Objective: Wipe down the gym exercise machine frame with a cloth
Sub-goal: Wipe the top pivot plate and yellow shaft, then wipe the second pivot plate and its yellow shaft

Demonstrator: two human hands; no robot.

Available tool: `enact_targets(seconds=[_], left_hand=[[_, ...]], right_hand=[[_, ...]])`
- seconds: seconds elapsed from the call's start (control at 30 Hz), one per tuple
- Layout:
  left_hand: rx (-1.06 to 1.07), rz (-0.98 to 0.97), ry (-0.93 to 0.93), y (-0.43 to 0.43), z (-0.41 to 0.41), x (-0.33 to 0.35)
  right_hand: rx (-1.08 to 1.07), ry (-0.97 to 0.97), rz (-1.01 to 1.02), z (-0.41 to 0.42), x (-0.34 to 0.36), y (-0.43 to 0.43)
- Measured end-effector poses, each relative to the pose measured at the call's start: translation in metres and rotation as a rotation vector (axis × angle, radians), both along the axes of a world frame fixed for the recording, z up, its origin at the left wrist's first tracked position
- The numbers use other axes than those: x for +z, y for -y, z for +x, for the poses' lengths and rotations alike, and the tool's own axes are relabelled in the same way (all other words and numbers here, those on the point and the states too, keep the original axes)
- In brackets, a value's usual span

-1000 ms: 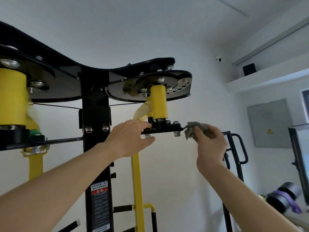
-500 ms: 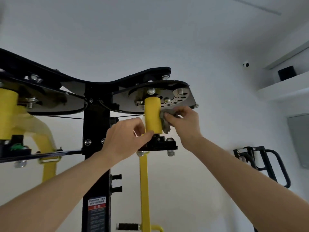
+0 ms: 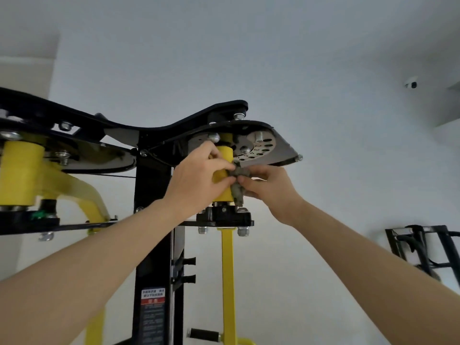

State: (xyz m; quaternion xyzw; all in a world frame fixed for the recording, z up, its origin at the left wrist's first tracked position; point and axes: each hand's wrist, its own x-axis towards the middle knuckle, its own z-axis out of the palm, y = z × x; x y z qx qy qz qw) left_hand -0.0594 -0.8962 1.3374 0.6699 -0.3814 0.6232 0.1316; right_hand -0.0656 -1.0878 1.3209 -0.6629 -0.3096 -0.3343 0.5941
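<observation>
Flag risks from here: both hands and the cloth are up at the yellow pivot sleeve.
1. Pinch: the left hand wraps the yellow sleeve and the right hand works just under the perforated plate. If that pivot turns, fingers may get caught.
2. Snag: the cloth hangs a loose tail toward the black bearing block and could catch there.

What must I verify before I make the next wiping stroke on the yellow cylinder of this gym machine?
1. Right hand grips the crumpled grey cloth: ok.
2. Cloth lies against the yellow cylindrical sleeve: ok.
3. Left hand grips the sleeve to steady it: ok.
4. Both hands apart from the perforated metal disc above: cannot tell.
5. Rear of the sleeve already clean: cannot tell.
</observation>
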Motion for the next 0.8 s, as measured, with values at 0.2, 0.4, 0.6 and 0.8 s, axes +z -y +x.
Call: enact_targets(seconds=[0.2, 0.4, 0.6, 0.8], left_hand=[[-0.093, 0.072, -0.205, 0.010, -0.017, -0.014], [-0.433, 0.042, -0.494, -0.005, -0.060, -0.056], [-0.356, -0.013, -0.916, -0.066, -0.030, -0.141], [-0.382, -0.290, -1.234, -0.127, 0.034, -0.218]], right_hand=[[0.021, -0.018, -0.098, -0.027, -0.025, 0.017], [0.016, 0.108, -0.022, -0.075, -0.079, -0.003], [-0.130, -0.101, -0.077, -0.037, -0.166, -0.055], [-0.161, -0.280, -0.106, 0.016, -0.214, -0.115]])
